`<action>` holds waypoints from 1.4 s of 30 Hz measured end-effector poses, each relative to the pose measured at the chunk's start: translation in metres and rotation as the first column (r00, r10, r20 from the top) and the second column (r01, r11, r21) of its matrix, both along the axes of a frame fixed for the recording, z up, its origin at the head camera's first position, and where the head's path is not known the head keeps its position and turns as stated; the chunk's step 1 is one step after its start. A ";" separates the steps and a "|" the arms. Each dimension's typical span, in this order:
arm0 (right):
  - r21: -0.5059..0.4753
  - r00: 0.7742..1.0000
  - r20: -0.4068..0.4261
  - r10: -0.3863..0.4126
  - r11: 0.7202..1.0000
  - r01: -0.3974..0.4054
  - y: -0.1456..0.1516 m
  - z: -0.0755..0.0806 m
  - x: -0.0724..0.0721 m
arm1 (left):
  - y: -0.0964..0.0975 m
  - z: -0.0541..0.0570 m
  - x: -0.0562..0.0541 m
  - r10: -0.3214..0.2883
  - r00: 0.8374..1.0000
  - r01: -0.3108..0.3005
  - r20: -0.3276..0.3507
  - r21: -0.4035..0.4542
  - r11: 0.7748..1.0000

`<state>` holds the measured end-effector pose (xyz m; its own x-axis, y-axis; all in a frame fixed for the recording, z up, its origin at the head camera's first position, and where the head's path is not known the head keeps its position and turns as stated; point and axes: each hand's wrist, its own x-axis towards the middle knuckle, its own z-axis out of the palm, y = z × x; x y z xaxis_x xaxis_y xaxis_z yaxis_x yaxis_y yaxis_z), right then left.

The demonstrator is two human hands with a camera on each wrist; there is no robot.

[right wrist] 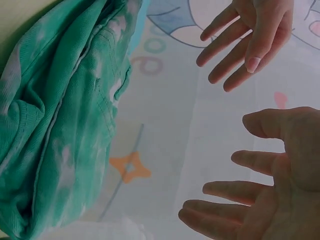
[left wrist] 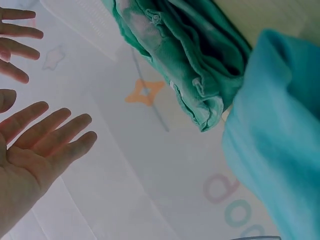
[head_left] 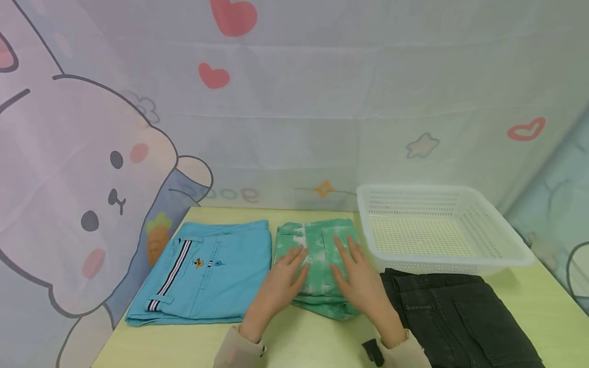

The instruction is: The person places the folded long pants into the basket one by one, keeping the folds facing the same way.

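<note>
Folded green trousers with white tie-dye patches lie in the middle of the table, their layered edge facing me. My left hand is over their left side, fingers spread and fairly straight. Over the right side is my right hand, also with fingers spread. Both wrist views show a gap between the hands and the green trousers. In the left wrist view, my left hand has its palm turned to the cloth, and nothing is held in either hand.
Folded light-blue trousers with a striped trim lie to the left. A white plastic basket stands at the back right, its visible floor bare. Folded black jeans lie in front of it. A printed cloth backdrop hangs behind the table.
</note>
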<state>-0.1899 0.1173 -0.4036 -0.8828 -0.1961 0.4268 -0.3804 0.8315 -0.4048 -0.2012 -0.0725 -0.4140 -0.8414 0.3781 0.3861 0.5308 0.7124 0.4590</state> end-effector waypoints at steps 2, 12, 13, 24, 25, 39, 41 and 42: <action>0.001 1.000 0.012 0.001 1.000 -0.001 0.001 0.002 0.001 | 0.000 0.000 0.001 -0.007 1.000 0.007 -0.020 -0.003 1.000; 0.026 0.999 0.049 0.017 0.999 -0.018 0.008 0.007 0.008 | 0.002 0.000 0.004 -0.088 0.995 0.088 -0.040 0.004 0.996; 0.031 0.999 0.048 0.017 0.999 -0.019 0.009 0.007 0.008 | 0.002 0.000 0.005 -0.095 0.995 0.095 -0.036 0.009 0.995; 0.081 0.997 0.078 0.005 0.997 -0.011 0.019 0.003 0.015 | 0.005 0.002 0.008 -0.160 0.986 0.160 0.053 0.003 0.987; 0.088 0.997 0.081 0.003 0.996 -0.010 0.021 0.002 0.016 | 0.005 0.002 0.009 -0.167 0.984 0.167 0.064 0.003 0.986; 0.157 0.997 0.071 -0.015 0.988 0.003 0.040 0.002 0.026 | 0.011 0.001 0.016 -0.222 0.953 0.234 0.208 -0.036 0.971; 0.169 0.997 0.079 -0.018 0.986 0.004 0.043 0.001 0.028 | 0.012 0.001 0.018 -0.231 0.951 0.247 0.205 -0.059 0.967; 0.173 0.996 0.085 -0.019 0.985 0.004 0.045 0.000 0.030 | 0.013 0.000 0.019 -0.235 0.951 0.253 0.201 -0.065 0.965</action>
